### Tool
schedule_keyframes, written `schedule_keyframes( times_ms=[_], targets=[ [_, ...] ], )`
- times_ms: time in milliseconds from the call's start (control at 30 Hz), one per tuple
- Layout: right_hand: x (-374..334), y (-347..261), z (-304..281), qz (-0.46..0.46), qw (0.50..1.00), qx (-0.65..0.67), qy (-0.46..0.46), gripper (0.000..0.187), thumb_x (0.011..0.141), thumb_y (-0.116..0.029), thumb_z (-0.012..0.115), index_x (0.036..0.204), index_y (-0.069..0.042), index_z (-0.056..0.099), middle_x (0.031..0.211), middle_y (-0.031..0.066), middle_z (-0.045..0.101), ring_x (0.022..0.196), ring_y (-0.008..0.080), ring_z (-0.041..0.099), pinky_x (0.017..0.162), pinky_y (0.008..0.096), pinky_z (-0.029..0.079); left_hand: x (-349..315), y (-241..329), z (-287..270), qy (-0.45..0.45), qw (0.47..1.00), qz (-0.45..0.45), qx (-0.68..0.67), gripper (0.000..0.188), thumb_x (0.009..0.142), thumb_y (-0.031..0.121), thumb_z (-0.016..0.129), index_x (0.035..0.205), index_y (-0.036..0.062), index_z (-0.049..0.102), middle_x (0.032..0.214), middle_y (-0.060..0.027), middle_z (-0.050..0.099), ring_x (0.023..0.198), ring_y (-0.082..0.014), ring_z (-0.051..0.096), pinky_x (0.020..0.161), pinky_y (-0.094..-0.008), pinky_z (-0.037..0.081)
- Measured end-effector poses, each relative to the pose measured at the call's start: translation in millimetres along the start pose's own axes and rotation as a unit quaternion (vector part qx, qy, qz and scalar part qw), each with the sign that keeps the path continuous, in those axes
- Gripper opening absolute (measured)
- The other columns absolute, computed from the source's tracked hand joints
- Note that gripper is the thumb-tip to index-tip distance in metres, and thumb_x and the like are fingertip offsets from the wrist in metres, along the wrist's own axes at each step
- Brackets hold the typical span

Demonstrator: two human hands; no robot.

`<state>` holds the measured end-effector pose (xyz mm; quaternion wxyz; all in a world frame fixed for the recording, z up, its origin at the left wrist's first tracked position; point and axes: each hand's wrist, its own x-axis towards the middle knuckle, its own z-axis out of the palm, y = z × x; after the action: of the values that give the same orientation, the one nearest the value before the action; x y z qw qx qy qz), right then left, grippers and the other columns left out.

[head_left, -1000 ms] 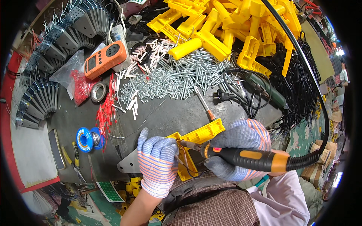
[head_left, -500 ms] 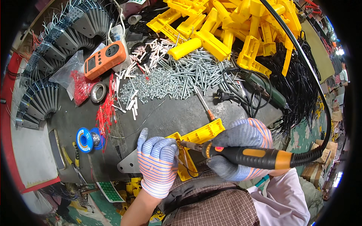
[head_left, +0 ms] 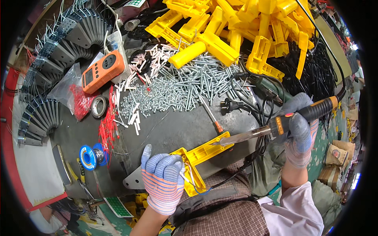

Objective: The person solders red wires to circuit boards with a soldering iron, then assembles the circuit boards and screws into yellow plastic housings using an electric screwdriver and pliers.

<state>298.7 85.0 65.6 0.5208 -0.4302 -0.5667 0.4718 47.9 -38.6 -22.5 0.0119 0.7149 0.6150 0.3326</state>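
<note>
A heap of silver screws lay mid-worktop beside an orange meter, with yellow plastic housings piled behind and a blue solder spool nearer the edge.

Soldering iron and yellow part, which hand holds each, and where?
Right hand grips the soldering iron by its handle; left hand holds the yellow part at its near end.

Orange handheld meter lies upper left on the desk, with a small grey rectangular screen and a dark round dial. Just left of it is a clear plastic bag of red parts, crumpled. A green-and-white grid-patterned card sits at the desk's near edge, and brown paper packages are stacked on the floor far right.
</note>
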Motion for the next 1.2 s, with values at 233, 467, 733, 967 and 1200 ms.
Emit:
schedule_keyframes(
  times_ms=[233,467,733,967,1200],
  targets=[
    [0,1,2,0.037,0.999,-0.004,-0.028,0.025,0.08,-0.023,0.07,0.087,-0.002,0.058,0.078,0.0073,0.06,0.056,0.011,0.057,0.05,0.0237,0.046,1,1,1,0.004,0.999,-0.025,-0.025,0.019,0.072,0.003,0.068,0.083,0.0112,0.055,0.091,-0.0046,0.065,0.086,-0.0265,0.061,0.103,-0.0587,0.038],
    [-7,-3,33,-0.004,0.982,0.009,-0.189,0.017,0.081,-0.007,0.071,0.089,-0.001,0.058,0.081,0.0077,0.065,0.068,0.0127,0.061,0.062,0.0273,0.048,1,1,2,0.011,1.0,-0.021,-0.016,0.02,0.071,0.001,0.068,0.082,0.0113,0.054,0.09,-0.0049,0.065,0.086,-0.0263,0.061,0.102,-0.059,0.039],
    [7,-19,62,-0.136,0.902,-0.209,-0.353,0.024,0.07,-0.018,0.081,0.08,-0.004,0.064,0.071,0.0097,0.067,0.062,0.0235,0.067,0.058,0.0301,0.052,0,0,0,0.003,1.0,-0.013,-0.002,0.027,0.06,0.0,0.066,0.084,0.0111,0.059,0.093,-0.0031,0.062,0.091,-0.0245,0.058,0.102,-0.0574,0.039],
    [14,-30,69,-0.127,0.872,-0.266,-0.392,0.017,0.069,-0.021,0.078,0.076,-0.01,0.067,0.07,0.0074,0.064,0.058,0.0266,0.063,0.053,0.0353,0.05,2,3,0,0.003,1.0,-0.028,-0.015,0.026,0.06,0.001,0.067,0.084,0.0105,0.061,0.093,-0.0035,0.063,0.092,-0.0246,0.058,0.103,-0.0577,0.038],
    [9,-21,69,-0.166,0.84,-0.3,-0.42,0.023,0.077,-0.029,0.068,0.091,-0.011,0.068,0.089,0.0126,0.067,0.08,0.0284,0.065,0.071,0.0369,0.051,-1,2,1,0.001,1.0,-0.022,-0.004,0.026,0.059,0.003,0.067,0.084,0.0092,0.062,0.093,-0.0044,0.063,0.091,-0.0257,0.058,0.102,-0.058,0.039]
  ],
)
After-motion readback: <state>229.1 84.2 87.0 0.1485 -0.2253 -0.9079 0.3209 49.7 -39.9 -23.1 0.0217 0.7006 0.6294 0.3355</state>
